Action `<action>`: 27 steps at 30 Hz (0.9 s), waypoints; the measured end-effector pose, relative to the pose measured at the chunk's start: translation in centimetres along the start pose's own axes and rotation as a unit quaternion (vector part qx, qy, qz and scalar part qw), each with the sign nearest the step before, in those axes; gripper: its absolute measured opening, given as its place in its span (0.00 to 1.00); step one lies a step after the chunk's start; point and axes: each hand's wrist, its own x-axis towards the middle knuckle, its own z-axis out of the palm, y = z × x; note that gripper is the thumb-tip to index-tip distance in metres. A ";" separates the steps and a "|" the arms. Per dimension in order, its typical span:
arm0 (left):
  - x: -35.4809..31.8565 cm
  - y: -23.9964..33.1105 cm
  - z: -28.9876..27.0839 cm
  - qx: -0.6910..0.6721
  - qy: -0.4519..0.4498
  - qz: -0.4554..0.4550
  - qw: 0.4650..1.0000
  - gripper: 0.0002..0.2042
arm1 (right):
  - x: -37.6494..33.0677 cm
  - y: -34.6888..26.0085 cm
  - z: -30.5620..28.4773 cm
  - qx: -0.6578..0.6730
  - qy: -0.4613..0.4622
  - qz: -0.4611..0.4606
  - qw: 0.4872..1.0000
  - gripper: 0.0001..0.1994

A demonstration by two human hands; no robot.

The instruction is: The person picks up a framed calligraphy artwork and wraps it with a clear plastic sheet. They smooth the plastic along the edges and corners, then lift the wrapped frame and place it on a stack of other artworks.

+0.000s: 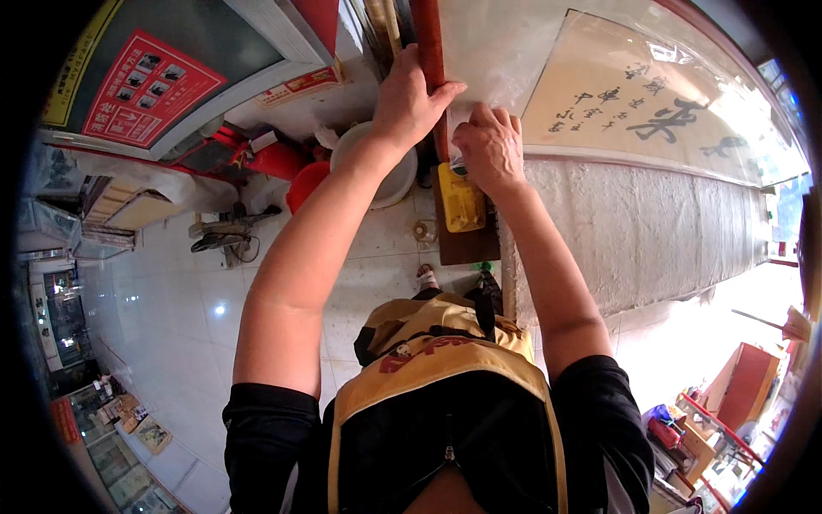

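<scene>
My left hand [408, 104] is against a dark red wooden post [430, 38] at the upper middle. Its thumb crosses the front of the post and its fingers bend round the left side, partly hidden. To the right, my right hand [491, 147] has its fingers curled in and pressed together beside the post. Whatever is inside those fingers, if anything, is hidden. Just below and left of that hand stands a yellow plastic container [462, 201], on a narrow brown board [469, 247]. A paper with black brush calligraphy [625, 94] lies under a shiny clear sheet at the right.
A pale, wrinkled cloth [634, 231] covers the table side at the right. Left of my arms are a white bucket [396, 184], a red bucket [305, 186] and a dark power tool [224, 238]. A glass jar [424, 230] sits on the tiled floor [184, 300].
</scene>
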 end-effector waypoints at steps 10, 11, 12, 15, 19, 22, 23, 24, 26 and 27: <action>0.3 0.4 -0.3 -0.048 -0.043 -0.024 0.998 0.24 | -3.6 1.2 0.1 0.223 0.098 0.070 0.967 0.07; 0.4 0.6 -0.3 -0.065 -0.057 -0.034 0.996 0.24 | -3.8 1.2 0.4 0.245 0.112 0.080 0.960 0.08; 0.2 0.5 -0.5 -0.048 -0.052 -0.023 0.997 0.24 | -3.8 0.8 0.1 0.229 0.115 0.086 0.963 0.10; -0.1 0.3 -0.6 -0.006 -0.038 -0.003 0.999 0.25 | -4.1 -1.1 -0.7 0.201 0.110 0.096 0.969 0.14; 0.0 0.6 -0.6 -0.006 -0.049 -0.031 0.998 0.26 | -3.8 -3.3 1.1 0.261 0.149 0.100 0.949 0.15; 0.2 0.9 -0.8 -0.005 -0.063 -0.052 0.997 0.26 | -2.0 -4.8 4.0 0.408 0.244 0.301 0.827 0.14; 0.2 0.8 -0.8 -0.001 -0.067 -0.054 0.996 0.26 | -1.5 -5.1 4.8 0.437 0.259 0.321 0.800 0.14; 0.0 0.4 -0.9 -0.005 -0.073 -0.059 0.996 0.24 | -1.0 -5.3 5.5 0.464 0.271 0.341 0.771 0.13; -0.1 -0.5 -1.0 -0.035 -0.070 -0.028 0.997 0.23 | -0.4 -5.8 6.7 0.513 0.291 0.370 0.718 0.12; 0.1 -0.1 -1.0 -0.051 -0.072 -0.014 0.996 0.22 | -0.2 -5.9 6.9 0.512 0.299 0.381 0.709 0.11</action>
